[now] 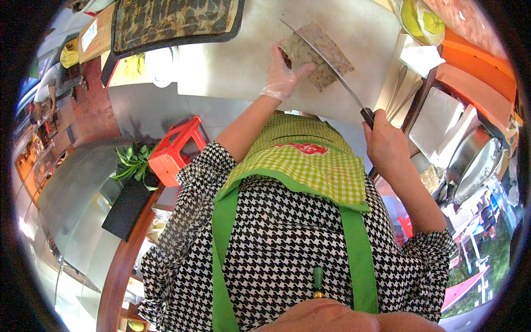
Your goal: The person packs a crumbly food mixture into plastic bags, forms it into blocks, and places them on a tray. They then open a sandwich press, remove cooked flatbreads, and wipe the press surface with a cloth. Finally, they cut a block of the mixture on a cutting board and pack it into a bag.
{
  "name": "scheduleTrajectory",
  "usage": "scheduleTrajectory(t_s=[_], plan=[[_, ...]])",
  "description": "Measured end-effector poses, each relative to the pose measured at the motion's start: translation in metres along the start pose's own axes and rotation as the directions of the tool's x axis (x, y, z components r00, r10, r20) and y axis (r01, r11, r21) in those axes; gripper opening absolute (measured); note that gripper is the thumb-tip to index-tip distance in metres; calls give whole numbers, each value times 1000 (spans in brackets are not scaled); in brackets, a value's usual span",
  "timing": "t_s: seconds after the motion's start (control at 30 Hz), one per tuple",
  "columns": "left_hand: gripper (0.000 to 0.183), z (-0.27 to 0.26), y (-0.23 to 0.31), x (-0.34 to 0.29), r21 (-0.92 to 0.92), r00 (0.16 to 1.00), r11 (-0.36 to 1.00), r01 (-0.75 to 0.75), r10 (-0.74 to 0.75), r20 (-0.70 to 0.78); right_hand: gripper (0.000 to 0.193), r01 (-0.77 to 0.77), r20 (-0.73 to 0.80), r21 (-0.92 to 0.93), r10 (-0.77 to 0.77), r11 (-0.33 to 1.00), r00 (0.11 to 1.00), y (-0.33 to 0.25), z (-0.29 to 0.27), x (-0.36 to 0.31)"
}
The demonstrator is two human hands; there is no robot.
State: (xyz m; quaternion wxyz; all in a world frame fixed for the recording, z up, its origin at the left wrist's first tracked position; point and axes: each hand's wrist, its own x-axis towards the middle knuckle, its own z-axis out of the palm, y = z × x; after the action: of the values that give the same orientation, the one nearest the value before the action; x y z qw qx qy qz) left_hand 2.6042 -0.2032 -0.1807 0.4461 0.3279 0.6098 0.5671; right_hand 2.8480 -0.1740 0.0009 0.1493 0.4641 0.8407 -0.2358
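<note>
A flat slab of pale, speckled food (pixel 303 54) lies on a large white cutting board (pixel 232 69). My left hand (pixel 281 76), in a clear plastic glove, grips the slab's near left edge, thumb apart from the fingers. Across the slab runs the long thin blade of a knife (pixel 344 84), its tip reaching past the far edge. The dark handle is in my bare right hand (pixel 388 145), with the fingers wrapped round it at the board's right side. Whether the blade has gone right through the slab I cannot tell.
A black-rimmed tray (pixel 236 19) of dark food pieces overhangs the board's far left. Metal utensils (pixel 399 91) lie along the right side, near a bag of green fruit (pixel 423 23) and a round metal pan (pixel 470 160). A red stool (pixel 176 155) stands at lower left.
</note>
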Motion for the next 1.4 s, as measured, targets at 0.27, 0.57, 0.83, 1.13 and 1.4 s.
scheduleTrajectory(t_s=[0.27, 0.57, 0.83, 1.13, 1.4], plan=[[97, 8, 1, -10, 73, 1000, 997, 5, -4, -12, 28, -36, 29, -11, 36, 999, 999, -1, 6, 6], [98, 14, -15, -17, 32, 999, 999, -21, 22, -24, 30, -19, 10, -21, 19, 1000, 1000, 6, 25, 12], [64, -20, 58, 0, 701, 821, 598, -389, 571, -32, 30, 71, 12, -6, -71, 997, 997, 3, 41, 27], [56, -33, 64, 130, 759, 825, 328, -562, 283, 489, 31, 131, -29, 31, -130, 991, 991, 3, 48, 40], [52, -36, 62, 124, 634, 772, 455, -625, 481, 416, 32, 182, -108, -15, -182, 983, 977, 16, 69, 43]])
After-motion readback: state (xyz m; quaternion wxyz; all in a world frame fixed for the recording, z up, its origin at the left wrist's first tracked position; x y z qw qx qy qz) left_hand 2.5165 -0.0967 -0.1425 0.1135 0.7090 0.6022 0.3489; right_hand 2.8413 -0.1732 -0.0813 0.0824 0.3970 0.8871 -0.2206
